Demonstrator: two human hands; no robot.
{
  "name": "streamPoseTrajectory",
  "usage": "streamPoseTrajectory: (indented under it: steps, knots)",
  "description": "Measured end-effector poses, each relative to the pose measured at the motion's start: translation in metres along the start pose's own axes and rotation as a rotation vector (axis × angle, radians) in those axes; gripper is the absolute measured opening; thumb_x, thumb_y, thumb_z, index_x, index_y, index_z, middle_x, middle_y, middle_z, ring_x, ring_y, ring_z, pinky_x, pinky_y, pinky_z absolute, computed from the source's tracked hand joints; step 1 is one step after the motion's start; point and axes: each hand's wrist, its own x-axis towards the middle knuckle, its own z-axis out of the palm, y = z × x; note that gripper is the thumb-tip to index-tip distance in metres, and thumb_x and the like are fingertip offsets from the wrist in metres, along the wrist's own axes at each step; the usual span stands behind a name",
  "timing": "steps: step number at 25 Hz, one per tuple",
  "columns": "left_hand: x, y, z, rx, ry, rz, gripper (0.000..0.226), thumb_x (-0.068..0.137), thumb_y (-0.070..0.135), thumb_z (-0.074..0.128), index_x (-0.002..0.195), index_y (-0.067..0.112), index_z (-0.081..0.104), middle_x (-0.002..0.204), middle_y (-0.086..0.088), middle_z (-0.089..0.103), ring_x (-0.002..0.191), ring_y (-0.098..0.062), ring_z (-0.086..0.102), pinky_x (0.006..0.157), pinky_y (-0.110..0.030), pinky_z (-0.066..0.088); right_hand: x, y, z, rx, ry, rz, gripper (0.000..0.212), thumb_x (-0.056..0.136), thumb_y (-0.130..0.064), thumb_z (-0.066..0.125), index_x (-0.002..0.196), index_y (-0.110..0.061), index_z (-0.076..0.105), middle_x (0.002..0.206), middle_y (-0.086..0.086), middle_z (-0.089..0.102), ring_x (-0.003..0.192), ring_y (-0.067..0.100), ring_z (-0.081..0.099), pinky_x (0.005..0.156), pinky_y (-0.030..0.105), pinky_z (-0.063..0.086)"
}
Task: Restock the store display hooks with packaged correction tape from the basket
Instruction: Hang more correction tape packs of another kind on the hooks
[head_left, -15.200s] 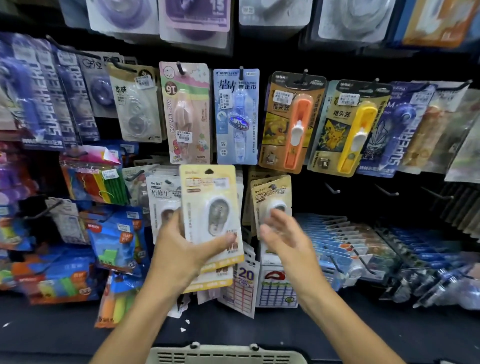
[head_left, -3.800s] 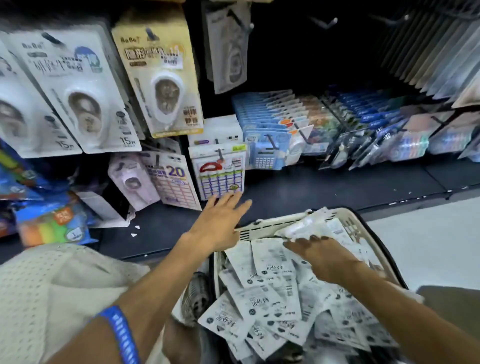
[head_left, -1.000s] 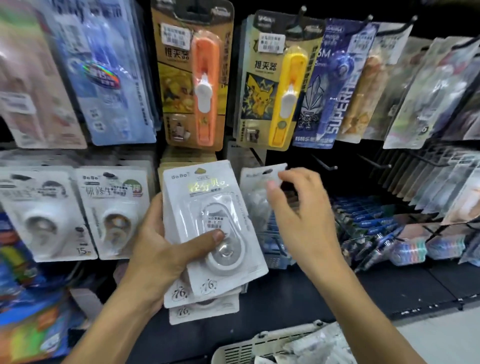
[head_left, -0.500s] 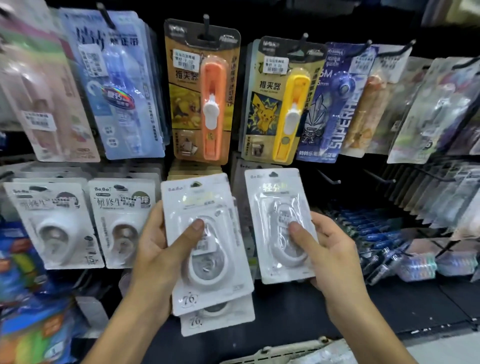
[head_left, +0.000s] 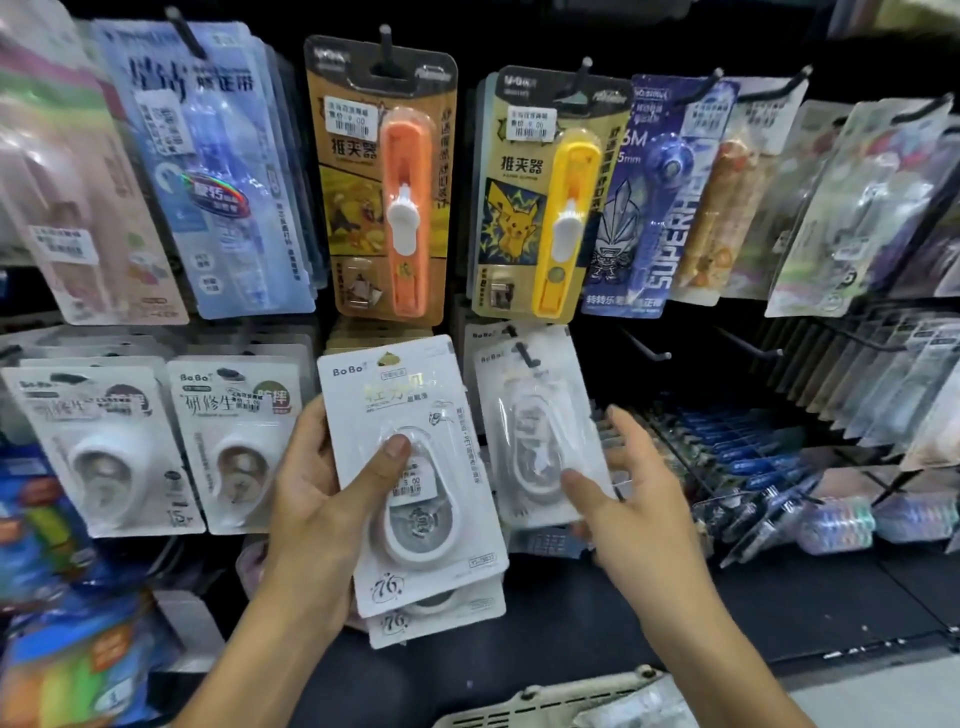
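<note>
The left hand (head_left: 311, 499), low and left of centre in the frame, grips a small fanned stack of white blister-carded correction tape packs (head_left: 415, 478), thumb pressed across the clear bubble of the front pack and fingers curled behind; at least two more cards peek out below it. Just right of it, the right hand (head_left: 631, 493) is spread and relaxed, thumb lying on the lower edge of a single white correction tape pack (head_left: 535, 431) that hangs on a black display hook (head_left: 522, 353) at the centre of the frame; whether the fingers behind it touch the card cannot be told. That pack looks seated, with another like it hanging behind. Above, an orange push-clip dispenser card (head_left: 382, 176) and a yellow one (head_left: 548, 192) hang on the upper row, and grey-and-white tape packs (head_left: 156, 441) fill the hooks at left. The rim of a cream plastic basket (head_left: 550, 701) shows at the bottom edge. The risk, as I judge it, lies in the left hand's stack: the cards are slick and splayed, so drawing off the front one could let the lower ones slip free. A hasty reach could also knock the hung pack off the hook's tip.
</note>
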Motion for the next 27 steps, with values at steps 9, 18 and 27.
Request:
streamPoseTrajectory:
  steps: [9, 18, 27]
  knots:
    - [-0.002, -0.004, 0.012, -0.060, -0.056, -0.153, 0.059, 0.074, 0.026, 0.080, 0.129, 0.029, 0.060, 0.116, -0.005, 0.076, 0.104, -0.024, 0.074, 0.076, -0.032, 0.062, -0.012, -0.003, 0.045, 0.471, -0.230, -0.033, 0.028, 0.083, -0.028, 0.078, 0.110, -0.026, 0.071, 0.106, 0.001, 0.078, 0.097, 0.020, 0.075, 0.074, 0.025, 0.060]
    - [0.009, 0.010, -0.004, -0.042, 0.207, -0.046, 0.029, 0.076, 0.011, 0.070, 0.104, 0.019, 0.068, 0.105, -0.006, 0.079, 0.096, -0.021, 0.076, 0.078, -0.032, 0.064, -0.015, -0.001, -0.001, 0.363, -0.024, -0.032, 0.031, 0.094, -0.016, 0.066, 0.101, -0.044, 0.076, 0.097, -0.010, 0.079, 0.082, 0.007, 0.076, 0.060, 0.015, 0.055]
    - [0.003, 0.009, 0.011, -0.051, 0.169, 0.054, 0.025, 0.080, 0.011, 0.067, 0.102, 0.020, 0.065, 0.100, 0.002, 0.080, 0.094, -0.013, 0.076, 0.075, -0.022, 0.061, -0.001, 0.001, 0.007, 0.161, 0.068, 0.011, 0.048, 0.089, -0.039, 0.073, 0.128, -0.057, 0.050, 0.121, -0.025, 0.065, 0.099, 0.008, 0.070, 0.074, 0.031, 0.056]
